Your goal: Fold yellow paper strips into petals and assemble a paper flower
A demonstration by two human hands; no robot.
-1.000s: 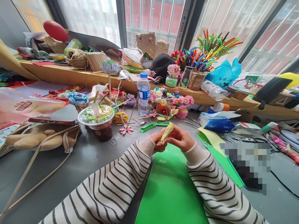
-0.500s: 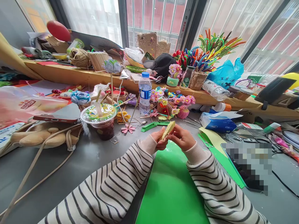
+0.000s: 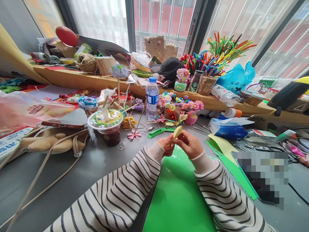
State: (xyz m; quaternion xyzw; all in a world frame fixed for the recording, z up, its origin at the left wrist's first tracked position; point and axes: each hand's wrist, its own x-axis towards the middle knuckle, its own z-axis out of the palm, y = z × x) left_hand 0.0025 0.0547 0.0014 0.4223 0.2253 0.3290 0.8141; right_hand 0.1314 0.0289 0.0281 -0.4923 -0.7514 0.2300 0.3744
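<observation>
A small folded piece of pale yellow paper [image 3: 178,131] is pinched between my two hands, above the near table. My left hand [image 3: 166,145] grips its lower end, thumb on top. My right hand [image 3: 190,144] closes on the paper's right side, with thumb and index finger at its lower edge; part of the paper is hidden by the fingers. Below both hands lies a glossy green sheet [image 3: 180,193]. Just beyond them are folded green paper strips [image 3: 155,132] and a pink paper flower [image 3: 134,134].
A lidded drink cup [image 3: 106,127] and a plush bag [image 3: 51,141] stand to the left. Behind the hands is a water bottle [image 3: 152,100]. On the right lie a tissue pack [image 3: 227,128], scissors [image 3: 217,152] and a tablet-like device [image 3: 258,177]. A crowded wooden shelf [image 3: 135,89] runs along the back.
The camera view has shifted slightly, so the scene sits a little further right and lower. Both hands keep hold of the yellow paper, whose visible tip has tilted a little.
</observation>
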